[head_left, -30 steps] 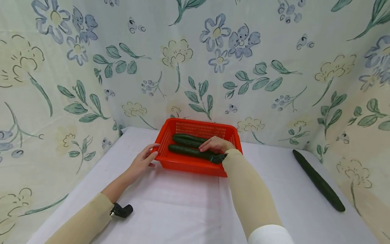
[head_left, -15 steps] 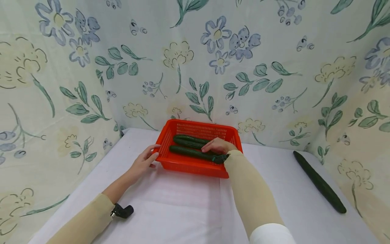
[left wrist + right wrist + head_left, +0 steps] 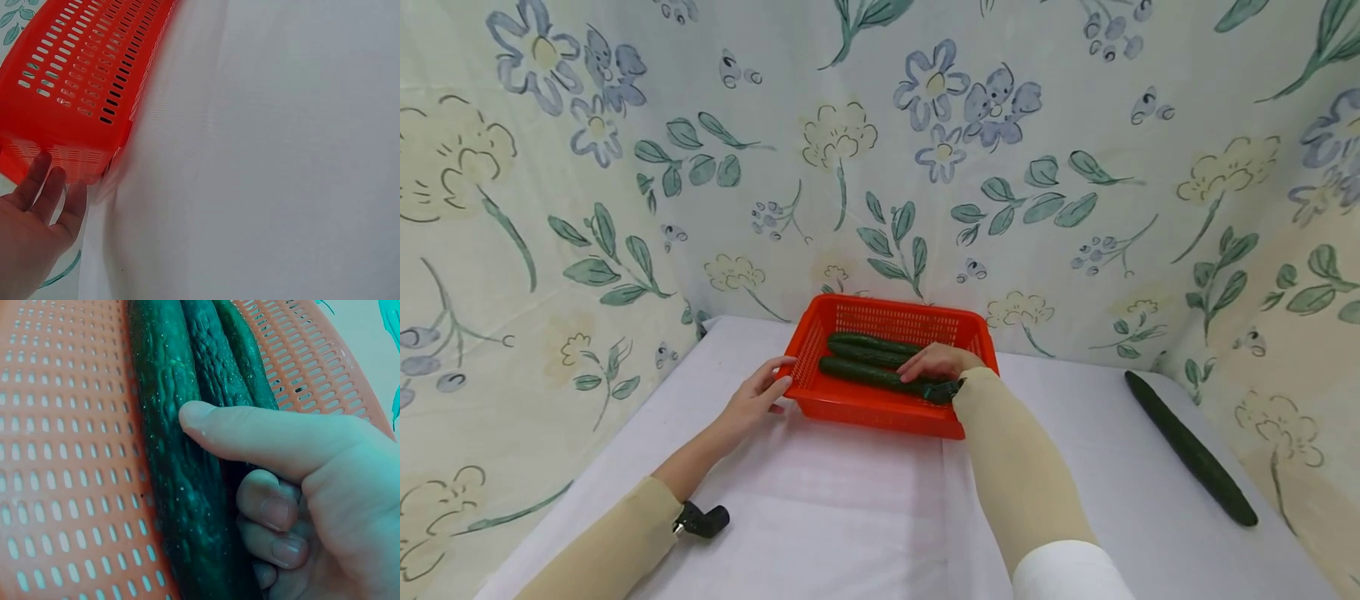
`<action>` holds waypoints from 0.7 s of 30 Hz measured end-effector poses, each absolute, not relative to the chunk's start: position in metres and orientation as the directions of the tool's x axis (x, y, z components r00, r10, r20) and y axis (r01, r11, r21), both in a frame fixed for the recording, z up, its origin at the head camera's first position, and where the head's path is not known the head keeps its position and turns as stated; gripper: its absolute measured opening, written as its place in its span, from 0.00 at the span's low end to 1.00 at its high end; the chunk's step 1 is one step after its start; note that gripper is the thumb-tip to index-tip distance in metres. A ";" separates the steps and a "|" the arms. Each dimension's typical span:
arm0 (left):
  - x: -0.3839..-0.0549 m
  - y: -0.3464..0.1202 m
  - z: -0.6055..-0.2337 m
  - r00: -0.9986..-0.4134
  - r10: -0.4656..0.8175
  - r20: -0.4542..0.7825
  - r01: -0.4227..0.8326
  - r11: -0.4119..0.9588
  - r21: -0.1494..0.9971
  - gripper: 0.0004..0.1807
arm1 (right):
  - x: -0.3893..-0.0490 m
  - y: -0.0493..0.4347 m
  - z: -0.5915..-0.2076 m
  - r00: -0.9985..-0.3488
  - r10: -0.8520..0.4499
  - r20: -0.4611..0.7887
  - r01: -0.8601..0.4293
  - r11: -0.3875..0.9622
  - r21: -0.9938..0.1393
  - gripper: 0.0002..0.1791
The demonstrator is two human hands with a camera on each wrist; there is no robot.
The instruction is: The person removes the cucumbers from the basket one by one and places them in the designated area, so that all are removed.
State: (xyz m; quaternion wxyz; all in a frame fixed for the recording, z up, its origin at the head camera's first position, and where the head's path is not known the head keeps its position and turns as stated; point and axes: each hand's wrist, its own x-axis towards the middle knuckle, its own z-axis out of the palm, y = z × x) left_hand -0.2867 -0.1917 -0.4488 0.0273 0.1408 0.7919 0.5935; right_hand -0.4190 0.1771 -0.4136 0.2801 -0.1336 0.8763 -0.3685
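Observation:
A red perforated plastic basket (image 3: 865, 417) stands at the table's back, with three dark green cucumbers lying lengthwise inside. My right hand (image 3: 942, 363) reaches in over the right end and holds the nearest cucumber (image 3: 853, 370). In the right wrist view its thumb (image 3: 206, 425) presses on that cucumber's bumpy skin, while the other fingers curl down along the far side. Close beside lie the middle cucumber (image 3: 215, 356) and the far cucumber (image 3: 242, 347). My left hand (image 3: 751, 402) touches the basket's left end, its fairly straight fingers (image 3: 49, 194) against the wall.
Another long cucumber (image 3: 1191, 450) lies slanting along the right side of the white-covered table (image 3: 820, 508). A flower-patterned curtain (image 3: 880, 167) hangs right behind the basket and along both sides. A black wrist camera (image 3: 702, 520) sits on the left sleeve.
My right hand has shifted slightly right and nearer, from the middle of the basket onto the nearest cucumber. The left hand stays at the basket's left end.

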 end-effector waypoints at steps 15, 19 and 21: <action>-0.283 -0.190 -0.444 -0.959 0.261 0.114 0.176 0.228 0.958 0.28 | -0.419 0.177 -0.418 -0.819 -0.423 -0.387 -0.028 0.704 -0.710 0.20; -0.287 -0.192 -0.449 -0.958 0.258 0.124 0.185 0.229 0.956 0.27 | -0.420 0.177 -0.418 -0.818 -0.422 -0.391 -0.037 0.716 -0.697 0.21; -0.287 -0.191 -0.450 -0.958 0.258 0.124 0.186 0.231 0.955 0.27 | -0.420 0.177 -0.419 -0.820 -0.415 -0.394 -0.024 0.713 -0.701 0.21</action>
